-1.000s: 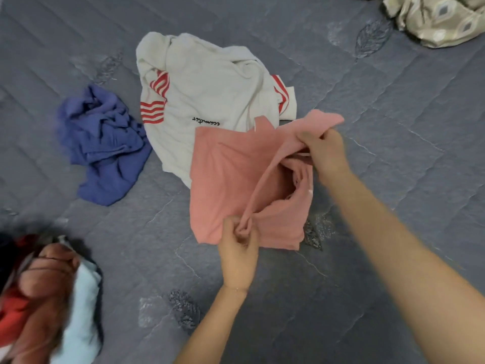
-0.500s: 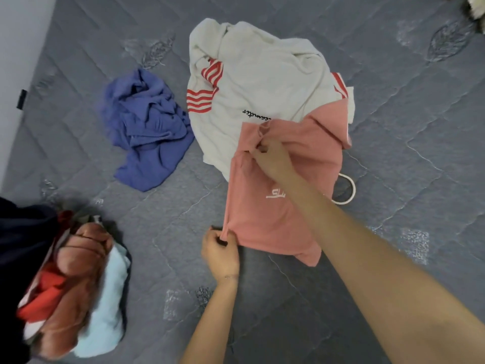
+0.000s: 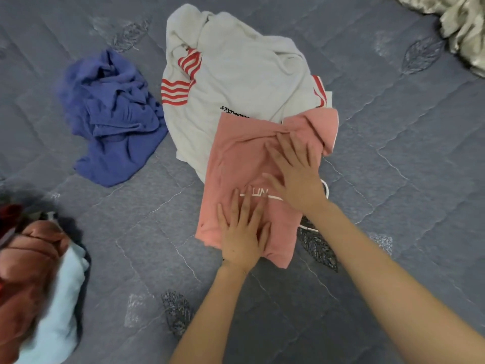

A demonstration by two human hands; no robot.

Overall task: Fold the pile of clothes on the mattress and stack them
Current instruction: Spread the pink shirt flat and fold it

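Observation:
A pink garment (image 3: pixel 236 158) with white lettering lies partly folded in the middle of the grey quilted mattress (image 3: pixel 393 179). Its far edge overlaps a crumpled white top with red stripes (image 3: pixel 236 69). My left hand (image 3: pixel 242 232) presses flat on the pink garment's near part, fingers spread. My right hand (image 3: pixel 296 174) lies flat on it further up, fingers straight, over the end of the lettering. A crumpled blue garment (image 3: pixel 112 116) sits to the left. A pile of clothes in rust, red and pale blue (image 3: pixel 39 285) lies at the lower left.
A beige patterned cloth (image 3: pixel 462 27) is bunched at the top right corner. A white cord loop (image 3: pixel 325 190) shows at the pink garment's right edge. Bare mattress stretches to the right and in front of me.
Both hands let go of the pink garment's edges and now lie flat on it. The garment has been laid down and folded narrower, lettering up.

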